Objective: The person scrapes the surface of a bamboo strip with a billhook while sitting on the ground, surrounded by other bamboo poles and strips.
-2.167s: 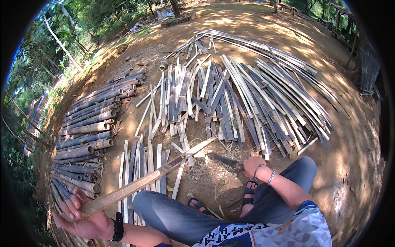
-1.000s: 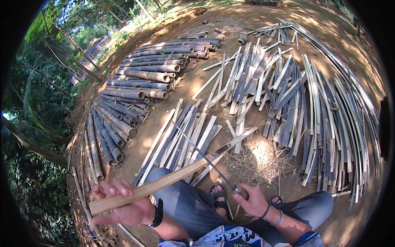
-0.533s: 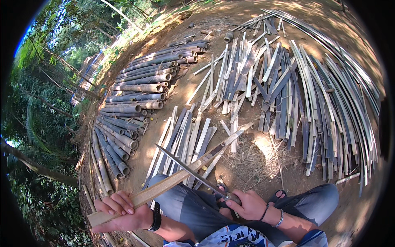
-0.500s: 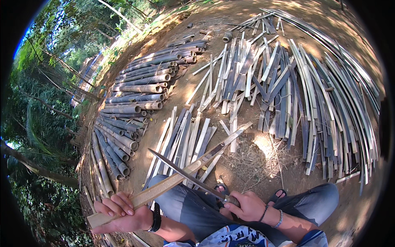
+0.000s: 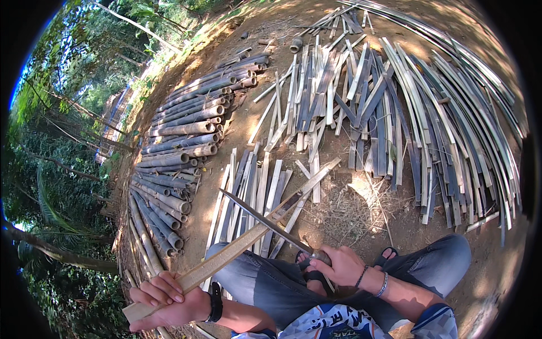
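Observation:
My left hand is closed round the lower end of a split bamboo strip, which slants up and away to the right with its pale inner face showing. In my right hand is the handle of a long machete. Its blade points up and to the left and crosses the bamboo strip about midway along; whether the edge bites into it I cannot tell. Both hands are above my bent legs.
Whole bamboo poles are stacked at the left. Long split strips lie fanned at the right, with shorter strips in the middle and a small bundle beyond my left knee. Shavings cover the ground before my sandalled feet.
The machete's blade has moved right and farther up along the bamboo strip. My right hand has shifted slightly up and right. The left hand keeps its hold.

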A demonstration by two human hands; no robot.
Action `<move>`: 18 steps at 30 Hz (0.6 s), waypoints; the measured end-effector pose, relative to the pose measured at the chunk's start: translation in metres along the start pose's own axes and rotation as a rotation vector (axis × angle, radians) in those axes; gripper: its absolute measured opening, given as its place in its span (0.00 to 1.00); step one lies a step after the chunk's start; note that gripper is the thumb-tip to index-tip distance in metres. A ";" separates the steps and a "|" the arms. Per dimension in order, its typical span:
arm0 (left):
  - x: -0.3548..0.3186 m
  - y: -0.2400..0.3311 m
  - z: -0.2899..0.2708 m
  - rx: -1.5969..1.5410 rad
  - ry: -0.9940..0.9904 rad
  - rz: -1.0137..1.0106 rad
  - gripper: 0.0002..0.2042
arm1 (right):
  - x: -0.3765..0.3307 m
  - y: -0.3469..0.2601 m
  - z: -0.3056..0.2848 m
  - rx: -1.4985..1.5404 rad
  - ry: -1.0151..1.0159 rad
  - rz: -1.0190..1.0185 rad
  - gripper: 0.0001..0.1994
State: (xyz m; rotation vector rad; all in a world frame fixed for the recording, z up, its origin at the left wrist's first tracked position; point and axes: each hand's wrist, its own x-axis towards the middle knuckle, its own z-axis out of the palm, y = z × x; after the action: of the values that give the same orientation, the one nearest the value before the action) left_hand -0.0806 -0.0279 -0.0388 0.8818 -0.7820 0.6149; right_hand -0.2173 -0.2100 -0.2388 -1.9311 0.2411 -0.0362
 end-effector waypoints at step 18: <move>0.002 -0.004 -0.004 -0.008 -0.025 0.000 0.28 | 0.002 0.007 0.007 0.140 -0.052 0.015 0.25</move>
State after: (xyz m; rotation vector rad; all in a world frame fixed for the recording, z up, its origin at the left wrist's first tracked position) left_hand -0.0751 -0.0259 -0.0410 0.8837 -0.8068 0.6015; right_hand -0.2154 -0.2068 -0.2484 -1.7883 0.2121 0.0069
